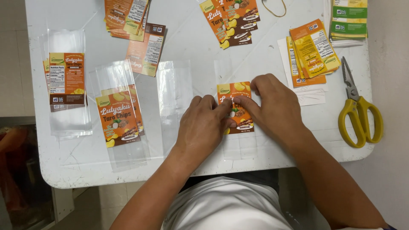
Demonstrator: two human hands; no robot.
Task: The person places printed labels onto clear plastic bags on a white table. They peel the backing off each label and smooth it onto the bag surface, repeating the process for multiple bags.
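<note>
At centre frame, an orange label is pressed flat onto a clear bag by left hand and right hand, fingers extended; thin, light, slippery, it seems best pinched by its edges.

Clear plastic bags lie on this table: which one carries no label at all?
The clear bag in the middle, just left of the left hand. It lies bare, while the labelled bags beside it carry orange labels.

Left hand palm-down, fingers extended flat; right hand palm-down, fingertips meeting left's; forearms converging.
</note>
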